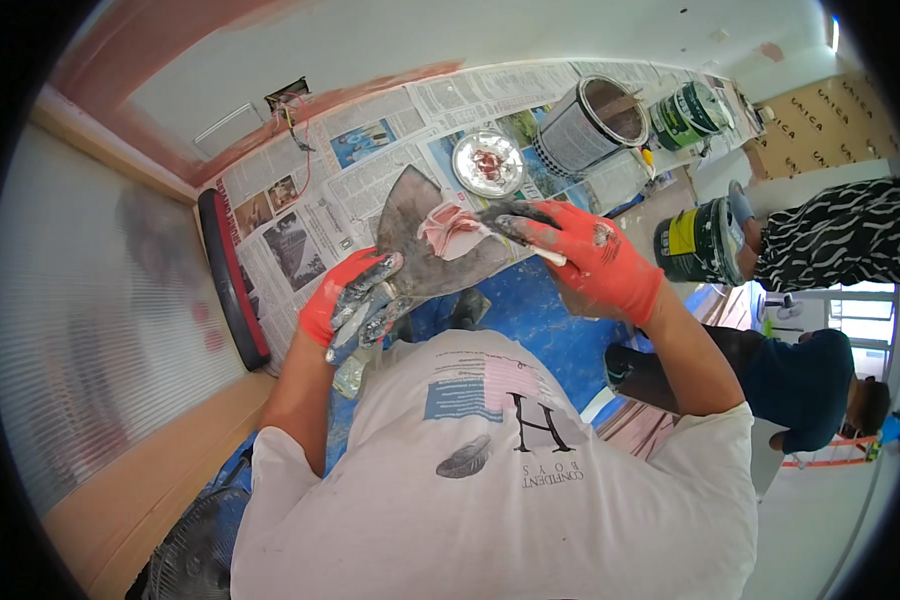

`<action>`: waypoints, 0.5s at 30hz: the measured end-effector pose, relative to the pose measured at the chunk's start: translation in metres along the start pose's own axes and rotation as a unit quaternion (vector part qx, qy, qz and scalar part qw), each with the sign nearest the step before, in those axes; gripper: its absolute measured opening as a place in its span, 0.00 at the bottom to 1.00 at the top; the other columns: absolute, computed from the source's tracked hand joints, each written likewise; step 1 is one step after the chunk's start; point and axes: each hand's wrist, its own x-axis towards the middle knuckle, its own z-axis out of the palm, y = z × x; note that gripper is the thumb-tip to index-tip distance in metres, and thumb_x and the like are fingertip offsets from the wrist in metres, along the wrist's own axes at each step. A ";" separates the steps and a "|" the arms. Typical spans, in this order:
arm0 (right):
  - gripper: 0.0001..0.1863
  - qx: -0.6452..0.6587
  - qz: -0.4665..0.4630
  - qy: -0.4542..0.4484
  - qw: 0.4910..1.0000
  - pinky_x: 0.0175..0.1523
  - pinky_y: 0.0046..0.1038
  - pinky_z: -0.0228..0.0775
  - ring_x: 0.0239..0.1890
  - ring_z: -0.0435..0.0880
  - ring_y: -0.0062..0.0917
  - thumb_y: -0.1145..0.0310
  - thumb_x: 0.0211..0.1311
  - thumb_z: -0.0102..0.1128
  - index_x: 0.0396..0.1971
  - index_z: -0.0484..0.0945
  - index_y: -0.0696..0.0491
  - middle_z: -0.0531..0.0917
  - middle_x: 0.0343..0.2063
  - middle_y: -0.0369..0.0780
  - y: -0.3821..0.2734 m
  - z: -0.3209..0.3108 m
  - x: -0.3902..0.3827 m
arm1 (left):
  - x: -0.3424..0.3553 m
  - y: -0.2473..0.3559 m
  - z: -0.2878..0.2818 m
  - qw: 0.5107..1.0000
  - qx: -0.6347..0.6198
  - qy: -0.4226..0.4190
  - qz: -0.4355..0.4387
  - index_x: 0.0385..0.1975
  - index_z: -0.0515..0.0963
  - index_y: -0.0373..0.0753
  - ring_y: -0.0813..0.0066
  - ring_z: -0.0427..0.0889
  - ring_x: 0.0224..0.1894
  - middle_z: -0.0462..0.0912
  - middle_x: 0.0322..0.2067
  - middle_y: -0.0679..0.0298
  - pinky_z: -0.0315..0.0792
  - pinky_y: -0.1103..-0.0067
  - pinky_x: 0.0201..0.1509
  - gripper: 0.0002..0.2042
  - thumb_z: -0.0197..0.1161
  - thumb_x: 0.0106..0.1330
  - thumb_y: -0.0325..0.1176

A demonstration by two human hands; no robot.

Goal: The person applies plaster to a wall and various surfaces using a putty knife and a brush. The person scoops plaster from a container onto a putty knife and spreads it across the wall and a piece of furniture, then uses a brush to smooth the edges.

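Observation:
A grey, stained mixing board [410, 215] lies in front of my chest, above the newspaper-covered surface. My left hand [362, 300], in a red glove with a smeared grey palm, is closed on the board's near left edge. Pink and white putty [452, 230] sits in a heap on the board. My right hand [580, 245], gloved the same way, is closed at the putty around a putty-smeared tool [548, 254]. Only a whitish strip of that tool shows under the fingers; its kind is hidden.
Beyond the board are a round lid [488, 163] with reddish paste, a large open can [595, 125] and a green tub [690, 115]. A dark bucket [698, 243] stands at right. Two other people are at right, one in a dark shirt [795, 385]. A fan [202, 545] stands lower left.

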 end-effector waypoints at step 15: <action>0.22 0.294 0.223 0.334 0.867 0.55 0.29 0.71 0.50 0.80 0.29 0.81 0.61 0.58 0.56 0.77 0.54 0.78 0.50 0.43 0.009 0.103 -0.019 | 0.018 -0.020 0.026 0.641 0.652 0.054 0.400 0.67 0.64 0.35 0.41 0.70 0.57 0.69 0.57 0.40 0.62 0.62 0.66 0.31 0.55 0.60 0.27</action>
